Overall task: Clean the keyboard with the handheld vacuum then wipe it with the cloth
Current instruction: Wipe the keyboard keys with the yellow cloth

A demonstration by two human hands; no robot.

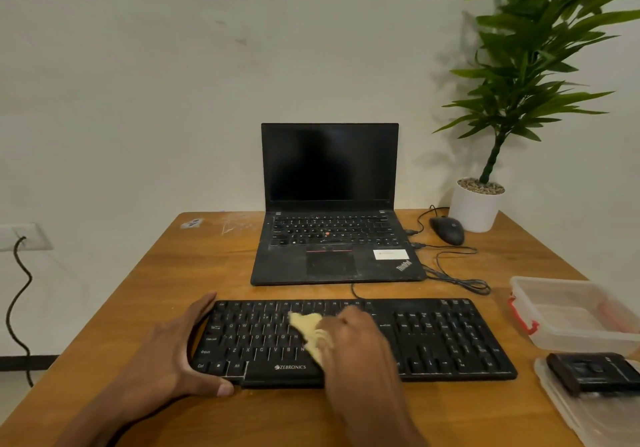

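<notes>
A black keyboard (450,339) lies across the front of the wooden table (214,266). My left hand (176,346) grips its left end, fingers over the far edge and thumb on the near edge. My right hand (353,339) presses a small yellow cloth (310,330) onto the middle keys; the hand is blurred and covers most of the cloth. A black handheld vacuum (592,372) lies on a clear plastic lid (568,415) at the right front corner.
An open black laptop (332,238) stands behind the keyboard. A black mouse (447,230) and its cables lie to the right, beside a potted plant (478,204). A clear plastic box (575,311) sits at the right edge.
</notes>
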